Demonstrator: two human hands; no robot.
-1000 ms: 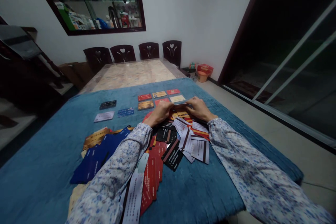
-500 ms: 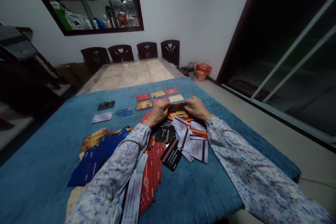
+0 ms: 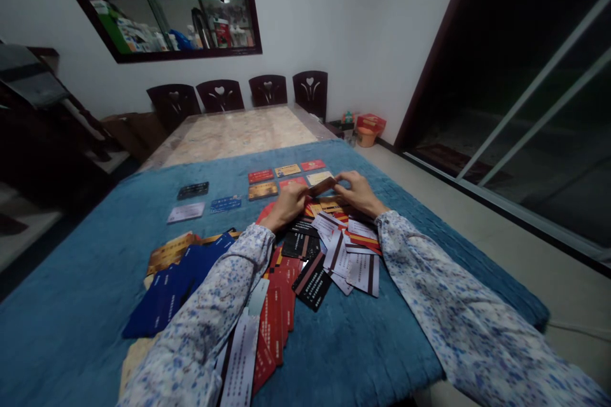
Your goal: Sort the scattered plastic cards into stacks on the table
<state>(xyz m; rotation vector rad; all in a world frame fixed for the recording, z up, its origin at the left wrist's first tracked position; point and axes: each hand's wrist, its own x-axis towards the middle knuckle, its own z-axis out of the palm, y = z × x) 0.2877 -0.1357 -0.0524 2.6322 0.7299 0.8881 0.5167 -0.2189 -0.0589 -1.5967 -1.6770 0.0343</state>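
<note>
Toward the right edge of the surface (image 3: 358, 343), I have the left hand (image 3: 289, 205) and right hand (image 3: 359, 194) fingers clamped on opposite ends of a brown card (image 3: 322, 187).

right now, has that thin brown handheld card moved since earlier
Yes: the brown card has tilted, right end up, against the cream rectangular card.

The white sleeves (image 3: 434, 286) carry a speckled floral print in blue. The held card (image 3: 321, 187) looks brown. The cloth (image 3: 81, 280) is teal-blue, the bench (image 3: 243, 130) marbled beige. The navy cards (image 3: 157, 302) show pale print; the red cards (image 3: 275, 311) have whitish lettering; the black cards (image 3: 312, 283) bear a brownish stripe, the white cards (image 3: 365, 276) a dark one. The chairs (image 3: 260, 96) are dark brown, the bucket (image 3: 366, 137) orange.
</note>
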